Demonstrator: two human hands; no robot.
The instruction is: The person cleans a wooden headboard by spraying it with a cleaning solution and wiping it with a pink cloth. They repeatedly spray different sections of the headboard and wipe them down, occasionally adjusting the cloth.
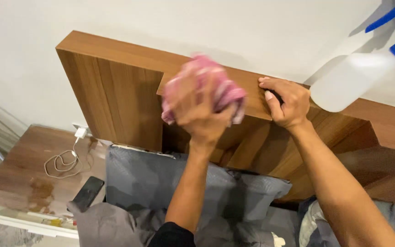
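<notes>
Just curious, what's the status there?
Left hand grips pink cloth on wooden headboard. Right hand rests on headboard ledge. Spray bottle close by.

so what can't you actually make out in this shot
Head view only:
- pink cloth: motion-blurred in the left hand, so its weave is unreadable.
- spray bottle: its top is cut off by the frame edge.
- right hand: rests on the headboard, covering something dark.
- phone: screen too dark to read.
</notes>
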